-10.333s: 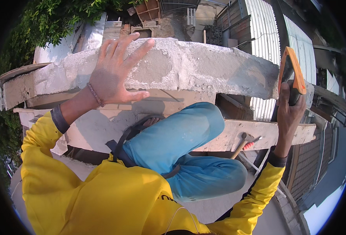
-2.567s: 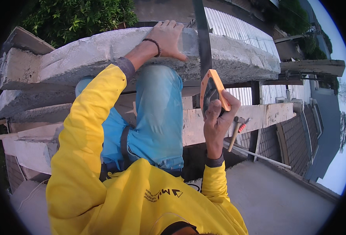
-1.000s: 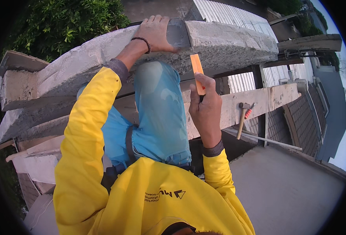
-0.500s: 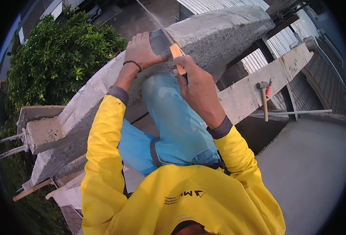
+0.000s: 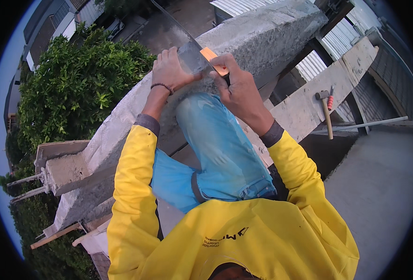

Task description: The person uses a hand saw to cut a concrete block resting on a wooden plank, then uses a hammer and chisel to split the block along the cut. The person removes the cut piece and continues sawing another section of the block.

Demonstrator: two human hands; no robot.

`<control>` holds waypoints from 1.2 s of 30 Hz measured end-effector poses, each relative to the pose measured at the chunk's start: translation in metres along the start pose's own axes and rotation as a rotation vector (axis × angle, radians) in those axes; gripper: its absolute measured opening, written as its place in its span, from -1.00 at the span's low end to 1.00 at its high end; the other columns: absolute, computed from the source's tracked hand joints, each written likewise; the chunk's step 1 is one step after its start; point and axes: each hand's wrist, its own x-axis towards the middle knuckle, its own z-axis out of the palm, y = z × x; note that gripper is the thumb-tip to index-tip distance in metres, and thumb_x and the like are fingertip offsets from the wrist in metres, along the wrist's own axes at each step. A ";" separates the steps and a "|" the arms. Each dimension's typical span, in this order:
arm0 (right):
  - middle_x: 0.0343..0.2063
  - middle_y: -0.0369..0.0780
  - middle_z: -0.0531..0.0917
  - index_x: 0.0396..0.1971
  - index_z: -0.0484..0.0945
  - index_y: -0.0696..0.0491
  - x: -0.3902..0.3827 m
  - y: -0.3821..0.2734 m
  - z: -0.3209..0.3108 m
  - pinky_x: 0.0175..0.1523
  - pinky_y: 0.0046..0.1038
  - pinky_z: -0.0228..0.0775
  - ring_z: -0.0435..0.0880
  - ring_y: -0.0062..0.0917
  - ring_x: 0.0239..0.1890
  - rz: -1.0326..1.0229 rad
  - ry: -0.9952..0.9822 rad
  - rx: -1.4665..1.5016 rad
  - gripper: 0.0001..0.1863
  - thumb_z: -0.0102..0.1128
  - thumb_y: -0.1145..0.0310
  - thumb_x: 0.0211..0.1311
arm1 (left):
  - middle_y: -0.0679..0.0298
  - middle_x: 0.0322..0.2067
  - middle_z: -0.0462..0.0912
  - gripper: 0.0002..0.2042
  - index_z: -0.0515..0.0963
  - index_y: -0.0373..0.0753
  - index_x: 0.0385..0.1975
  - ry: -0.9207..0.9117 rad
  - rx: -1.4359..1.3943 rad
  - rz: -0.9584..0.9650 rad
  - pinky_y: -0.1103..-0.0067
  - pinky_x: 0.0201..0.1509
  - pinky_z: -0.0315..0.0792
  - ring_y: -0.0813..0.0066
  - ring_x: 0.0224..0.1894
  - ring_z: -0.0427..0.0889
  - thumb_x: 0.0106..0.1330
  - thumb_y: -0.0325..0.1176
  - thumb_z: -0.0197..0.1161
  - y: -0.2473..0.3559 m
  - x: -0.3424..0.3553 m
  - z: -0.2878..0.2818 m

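My right hand (image 5: 241, 91) is closed around the orange handle (image 5: 214, 60) of a handsaw. Its long thin blade (image 5: 174, 21) points away to the far left, seen nearly edge-on, and crosses the top of a rough concrete beam (image 5: 262, 35). Beside the blade lies a smooth dark grey patch or piece (image 5: 192, 57); I cannot tell which. My left hand (image 5: 173, 70) rests flat there, with its fingers over the far side and its thumb stretched toward the saw. Where the blade's teeth meet the surface is hidden.
A hammer (image 5: 326, 112) and a red-handled tool (image 5: 331, 99) lie on a plank (image 5: 304, 109) to the right. A leafy tree (image 5: 75, 88) stands beyond the beam at left, with lower ground (image 5: 164, 35) past it. Metal rods (image 5: 26, 186) stick out at left.
The saw handle has tilted and lies flatter, with my right hand slightly to the right. My left hand stays at the same spot on the beam. The whole view has shifted a little.
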 end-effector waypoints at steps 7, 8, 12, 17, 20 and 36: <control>-0.36 -0.06 0.67 0.13 0.50 0.06 -0.140 -0.052 -0.083 -0.24 -0.44 0.52 0.73 -0.34 -0.39 0.308 -0.115 -0.142 -0.66 0.31 0.51 0.42 | -0.04 0.26 0.50 0.12 0.38 -0.32 0.38 0.015 -0.036 0.037 0.19 0.42 0.36 -0.04 0.34 0.47 -0.16 0.33 0.55 -0.009 -0.001 0.006; -0.37 -0.09 0.68 0.15 0.49 0.08 -0.160 -0.074 -0.100 -0.22 -0.48 0.50 0.67 -0.53 -0.39 0.343 -0.022 -0.005 -0.69 0.28 0.43 0.49 | -0.04 0.27 0.50 0.12 0.38 -0.32 0.38 0.016 -0.033 0.036 0.18 0.42 0.36 -0.04 0.34 0.47 -0.16 0.33 0.55 -0.010 0.000 0.008; -0.32 -0.11 0.71 0.13 0.47 0.10 -0.121 -0.096 -0.092 -0.19 -0.47 0.50 0.67 -0.57 -0.35 0.247 0.038 0.126 -0.69 0.24 0.29 0.54 | -0.04 0.26 0.49 0.14 0.37 -0.32 0.39 -0.008 0.002 0.017 0.18 0.44 0.34 -0.03 0.35 0.45 -0.17 0.38 0.53 -0.008 0.001 0.010; -0.35 -0.08 0.66 0.09 0.46 0.06 0.030 0.006 0.003 -0.31 -0.36 0.50 0.71 -0.26 -0.47 0.003 0.033 -0.003 -0.72 0.25 0.48 0.47 | -0.07 0.25 0.49 0.17 0.38 -0.34 0.38 0.011 -0.023 0.017 0.20 0.45 0.32 -0.05 0.35 0.45 -0.18 0.43 0.50 -0.006 0.000 0.005; -0.33 -0.07 0.67 0.10 0.47 0.06 -0.005 0.018 -0.008 -0.32 -0.39 0.48 0.71 -0.30 -0.46 0.073 -0.021 -0.024 -0.72 0.25 0.50 0.47 | -0.07 0.23 0.51 0.17 0.39 -0.34 0.38 0.021 -0.033 0.022 0.20 0.45 0.33 -0.06 0.34 0.47 -0.18 0.43 0.50 -0.010 -0.002 0.008; -0.32 -0.08 0.68 0.09 0.46 0.07 -0.019 0.013 -0.012 -0.28 -0.45 0.50 0.70 -0.46 -0.43 0.086 -0.034 -0.064 -0.76 0.23 0.41 0.53 | -0.04 0.26 0.51 0.16 0.38 -0.28 0.39 0.067 0.037 0.032 0.19 0.44 0.36 -0.03 0.34 0.48 -0.18 0.44 0.51 -0.012 -0.003 0.013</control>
